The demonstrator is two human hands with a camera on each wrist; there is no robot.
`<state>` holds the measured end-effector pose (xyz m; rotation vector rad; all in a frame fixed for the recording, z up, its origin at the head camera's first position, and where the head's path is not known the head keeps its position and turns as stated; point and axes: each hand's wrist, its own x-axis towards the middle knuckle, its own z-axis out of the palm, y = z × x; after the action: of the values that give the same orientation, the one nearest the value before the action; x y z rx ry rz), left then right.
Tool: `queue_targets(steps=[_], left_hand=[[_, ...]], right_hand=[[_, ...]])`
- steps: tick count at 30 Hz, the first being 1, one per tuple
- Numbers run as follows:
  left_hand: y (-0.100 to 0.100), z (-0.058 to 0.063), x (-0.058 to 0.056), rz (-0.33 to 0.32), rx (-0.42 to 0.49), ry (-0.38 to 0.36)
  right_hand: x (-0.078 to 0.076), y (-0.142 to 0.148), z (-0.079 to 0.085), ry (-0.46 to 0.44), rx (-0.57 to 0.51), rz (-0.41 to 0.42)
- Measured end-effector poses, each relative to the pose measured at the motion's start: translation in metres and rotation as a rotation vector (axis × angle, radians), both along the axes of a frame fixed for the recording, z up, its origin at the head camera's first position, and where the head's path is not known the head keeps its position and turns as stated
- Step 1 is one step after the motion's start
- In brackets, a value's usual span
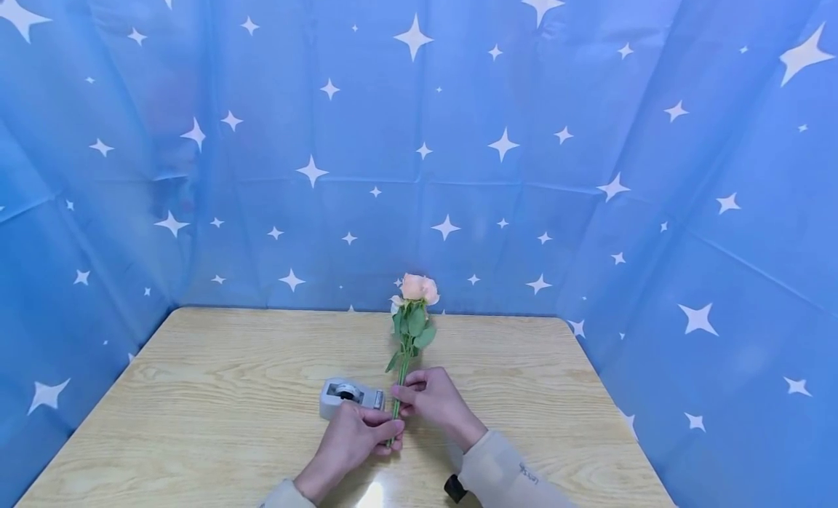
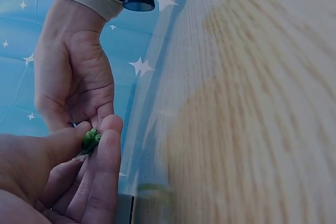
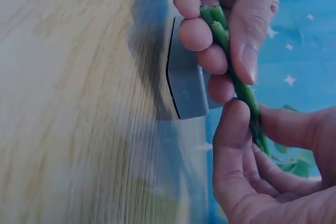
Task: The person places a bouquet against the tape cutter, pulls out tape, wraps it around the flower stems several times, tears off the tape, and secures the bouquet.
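Observation:
A small bunch of pale pink roses with green leaves stands tilted up over the table, blooms pointing away from me. My left hand pinches the lower ends of the green stems between thumb and fingers. Just above it, my right hand pinches the same stems between its thumb and fingertips. In the left wrist view the cut stem ends poke out between thumb and fingers. Close beside the left hand sits a grey tape dispenser with a roll of tape in it.
The wood-grain table stretches out on both sides of the hands. A blue curtain with white stars hangs behind it and along both sides. A black wrist camera is strapped at the right sleeve.

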<state>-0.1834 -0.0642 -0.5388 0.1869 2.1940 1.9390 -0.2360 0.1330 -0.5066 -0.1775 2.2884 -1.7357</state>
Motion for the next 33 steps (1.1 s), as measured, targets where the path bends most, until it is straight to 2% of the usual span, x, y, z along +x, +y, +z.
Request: queue_targets(steps=[10, 21, 27, 30, 33], left_hand=[[-0.002, -0.002, -0.003, 0.000, 0.010, -0.025], [-0.021, -0.010, -0.007, -0.142, 0.106, -0.147], [-0.020, -0.009, -0.006, -0.207, 0.221, -0.210], [-0.018, -0.009, -0.005, -0.222, 0.251, -0.233], [-0.015, -0.010, -0.003, -0.211, 0.246, -0.235]], right_hand=[[0.000, 0.000, -0.001, -0.010, -0.035, 0.018], [-0.002, 0.000, -0.005, -0.019, -0.040, 0.028], [-0.003, -0.001, -0.004, -0.028, -0.044, 0.026], [-0.002, -0.002, -0.003, -0.023, -0.044, 0.037], [-0.001, -0.002, -0.003, -0.029, -0.057, 0.051]])
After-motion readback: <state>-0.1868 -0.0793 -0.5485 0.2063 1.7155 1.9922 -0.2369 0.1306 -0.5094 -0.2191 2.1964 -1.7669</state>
